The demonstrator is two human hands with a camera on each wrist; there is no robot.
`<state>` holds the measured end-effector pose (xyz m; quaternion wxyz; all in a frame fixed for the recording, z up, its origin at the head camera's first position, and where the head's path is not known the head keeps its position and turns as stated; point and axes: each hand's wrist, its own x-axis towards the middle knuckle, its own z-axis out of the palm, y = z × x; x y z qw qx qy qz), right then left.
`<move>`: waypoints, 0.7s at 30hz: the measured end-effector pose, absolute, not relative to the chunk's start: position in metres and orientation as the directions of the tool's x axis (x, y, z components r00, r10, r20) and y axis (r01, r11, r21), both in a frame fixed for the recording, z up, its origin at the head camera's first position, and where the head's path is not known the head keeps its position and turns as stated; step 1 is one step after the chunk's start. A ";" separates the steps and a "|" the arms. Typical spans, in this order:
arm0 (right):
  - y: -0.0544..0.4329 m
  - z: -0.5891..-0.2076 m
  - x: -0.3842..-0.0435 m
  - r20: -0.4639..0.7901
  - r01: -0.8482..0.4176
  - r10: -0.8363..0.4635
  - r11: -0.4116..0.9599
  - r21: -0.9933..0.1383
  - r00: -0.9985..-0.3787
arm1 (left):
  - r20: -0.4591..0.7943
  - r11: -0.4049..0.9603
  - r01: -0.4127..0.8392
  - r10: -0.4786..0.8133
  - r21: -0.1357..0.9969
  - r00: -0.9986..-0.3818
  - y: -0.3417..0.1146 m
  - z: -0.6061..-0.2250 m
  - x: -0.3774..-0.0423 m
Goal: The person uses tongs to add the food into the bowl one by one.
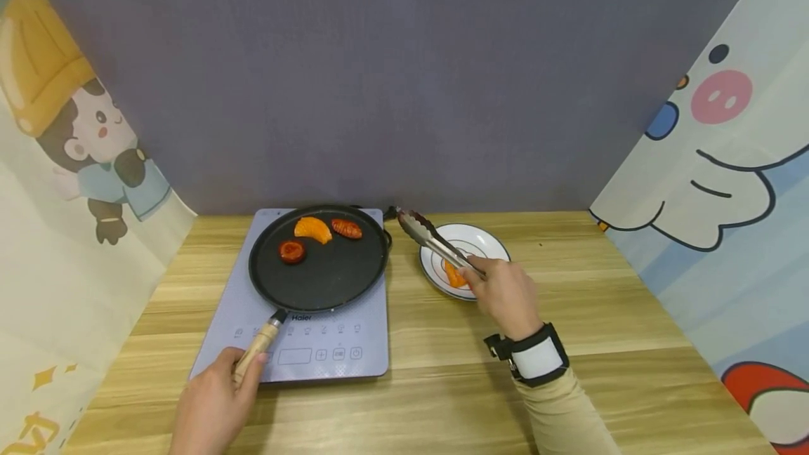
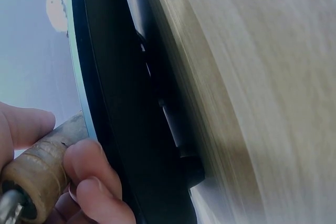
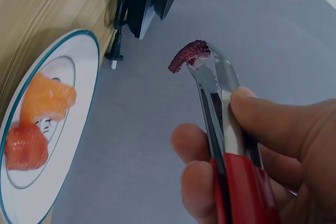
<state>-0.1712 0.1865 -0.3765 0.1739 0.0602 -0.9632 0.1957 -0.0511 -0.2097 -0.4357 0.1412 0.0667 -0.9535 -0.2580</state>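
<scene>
We've got our left hand (image 1: 211,402) wrapped around the pan's wooden handle (image 1: 255,350), so the black pan (image 1: 319,258) sits steady on the induction cooktop (image 1: 297,314) with three pieces of food in it. Our right hand (image 1: 505,293) squeezes the metal tongs (image 1: 436,241) nearly closed, with the tips up over the white plate (image 1: 487,241), which has two orange pieces (image 3: 37,121) on it. Those look soft and a bit slippery, probably light too, so we'd pinch them gently across the middle, not the ends. The tongs are stiff and grip best by the red part (image 3: 244,192).
</scene>
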 end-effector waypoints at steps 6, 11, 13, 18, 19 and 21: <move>0.176 -0.376 -0.168 0.404 -0.241 -0.086 0.904 -0.353 -0.911 | 0.216 0.859 -0.063 -0.198 0.509 -0.956 -0.210 -0.436 -0.051; 0.168 -0.376 -0.167 0.398 -0.261 -0.107 0.898 -0.355 -0.911 | 0.211 0.857 -0.066 -0.200 0.511 -0.957 -0.210 -0.435 -0.051; 0.166 -0.376 -0.166 0.405 -0.272 -0.115 0.895 -0.354 -0.907 | 0.213 0.856 -0.065 -0.201 0.513 -0.956 -0.209 -0.434 -0.051; 0.158 -0.379 -0.167 0.407 -0.286 -0.131 0.893 -0.348 -0.904 | 0.221 0.855 -0.062 -0.202 0.514 -0.954 -0.209 -0.434 -0.050; 0.156 -0.379 -0.168 0.403 -0.285 -0.132 0.892 -0.349 -0.906 | 0.221 0.855 -0.062 -0.202 0.514 -0.954 -0.209 -0.434 -0.050; 0.152 -0.380 -0.169 0.394 -0.281 -0.130 0.892 -0.354 -0.910 | 0.225 0.856 -0.059 -0.201 0.514 -0.953 -0.209 -0.434 -0.050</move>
